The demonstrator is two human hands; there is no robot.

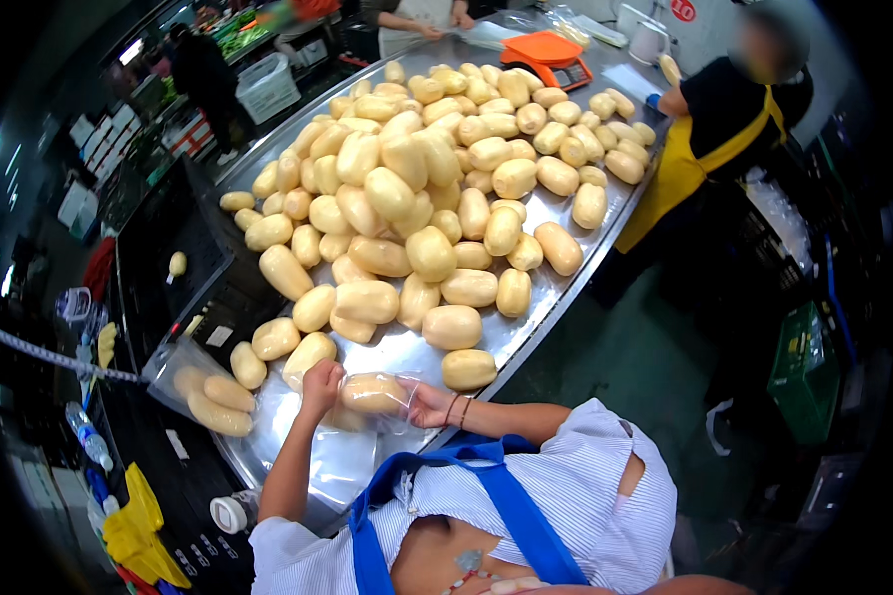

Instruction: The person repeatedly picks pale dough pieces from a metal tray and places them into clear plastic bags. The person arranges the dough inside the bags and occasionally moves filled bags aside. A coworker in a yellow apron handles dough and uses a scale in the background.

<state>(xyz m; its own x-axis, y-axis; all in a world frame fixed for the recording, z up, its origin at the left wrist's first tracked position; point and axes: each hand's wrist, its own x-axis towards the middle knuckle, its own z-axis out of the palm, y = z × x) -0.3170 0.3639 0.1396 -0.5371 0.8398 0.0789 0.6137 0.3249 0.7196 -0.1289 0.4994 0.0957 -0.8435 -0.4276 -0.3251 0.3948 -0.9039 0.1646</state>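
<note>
A clear plastic bag with a pale lotus root segment (374,393) inside lies between my hands at the near end of a steel table (417,351). My left hand (322,387) is closed on the bag's left end. On the other side, the fingers of my right hand (429,406) grip the right end, against the root. Flat clear plastic bags (338,454) lie on the steel below my hands. Left of them rests a filled plastic bag (223,405) holding several lotus root segments. A large heap of loose lotus root segments (387,193) spreads over the table beyond.
At the right edge stands a co-worker in a yellow apron (658,186), holding a root. An orange scale (543,56) sits at the far end, near another person's hands (431,31). Black crates (171,253), a lidded jar (231,513) and yellow gloves (138,532) are on the left.
</note>
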